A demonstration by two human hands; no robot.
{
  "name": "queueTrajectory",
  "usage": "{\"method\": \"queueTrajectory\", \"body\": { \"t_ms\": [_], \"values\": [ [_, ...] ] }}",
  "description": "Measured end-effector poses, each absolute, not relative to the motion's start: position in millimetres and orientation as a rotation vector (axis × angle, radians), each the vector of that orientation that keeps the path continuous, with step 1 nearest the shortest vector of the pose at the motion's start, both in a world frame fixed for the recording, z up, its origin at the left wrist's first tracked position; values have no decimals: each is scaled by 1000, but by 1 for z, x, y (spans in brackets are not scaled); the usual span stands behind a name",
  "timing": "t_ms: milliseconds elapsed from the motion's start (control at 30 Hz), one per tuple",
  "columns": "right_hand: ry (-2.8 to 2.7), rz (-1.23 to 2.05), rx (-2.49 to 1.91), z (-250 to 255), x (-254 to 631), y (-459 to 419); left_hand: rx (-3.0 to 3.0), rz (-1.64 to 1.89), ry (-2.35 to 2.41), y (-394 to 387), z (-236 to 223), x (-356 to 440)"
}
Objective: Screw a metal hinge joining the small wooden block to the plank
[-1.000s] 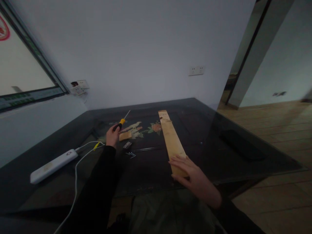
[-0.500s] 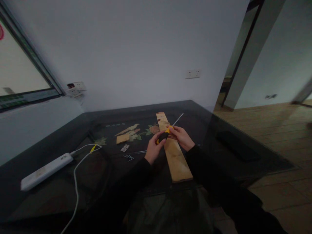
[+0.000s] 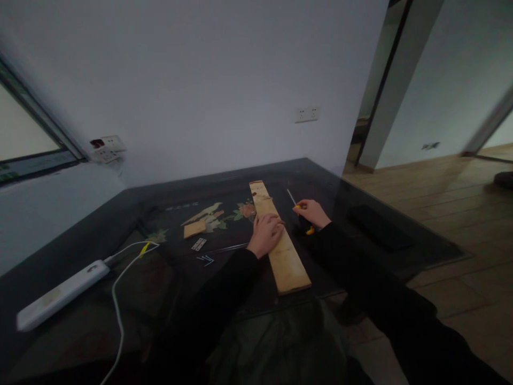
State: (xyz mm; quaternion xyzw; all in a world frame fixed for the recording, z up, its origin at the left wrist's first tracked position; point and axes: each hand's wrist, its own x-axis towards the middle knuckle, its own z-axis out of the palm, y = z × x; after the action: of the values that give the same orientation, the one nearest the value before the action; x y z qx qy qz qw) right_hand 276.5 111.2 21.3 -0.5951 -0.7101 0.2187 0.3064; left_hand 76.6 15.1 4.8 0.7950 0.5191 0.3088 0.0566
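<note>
A long, narrow wooden board (image 3: 288, 262) lies flat on the dark table, running away from me. My left hand (image 3: 266, 234) is laid across its middle with the fingers curled over it, pressing it to the table. To the right of the board, my right hand (image 3: 315, 214) is closed around a black and yellow screwdriver (image 3: 309, 230). Its metal shaft points away from me and slightly left, apart from the board. Left of my left hand lie several screws (image 3: 206, 260), a metal hinge (image 3: 199, 244) and a small square wood piece (image 3: 194, 229).
A white power strip (image 3: 62, 294) with a white cable (image 3: 117, 307) occupies the table's left side. On the right rests a dark, flat, oblong object (image 3: 379, 227). The table (image 3: 160, 192) stands against a pale wall with a socket (image 3: 306, 114).
My left hand has let go of the screwdriver handle and come down onto the board. My right hand has moved right with the screwdriver, whose shaft now leans left. The view has shifted slightly.
</note>
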Motion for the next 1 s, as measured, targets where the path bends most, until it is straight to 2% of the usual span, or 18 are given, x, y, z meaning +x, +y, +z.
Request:
{"method": "queueTrajectory", "body": {
  "t_ms": [200, 1000],
  "values": [
    [-2035, 423, -1750, 11, 283, 117, 2476, 729, 1638, 31, 3, 93],
    [-2175, 290, -1877, 18, 263, 98, 2484, 693, 1629, -9, 4, 109]
  ]
}}
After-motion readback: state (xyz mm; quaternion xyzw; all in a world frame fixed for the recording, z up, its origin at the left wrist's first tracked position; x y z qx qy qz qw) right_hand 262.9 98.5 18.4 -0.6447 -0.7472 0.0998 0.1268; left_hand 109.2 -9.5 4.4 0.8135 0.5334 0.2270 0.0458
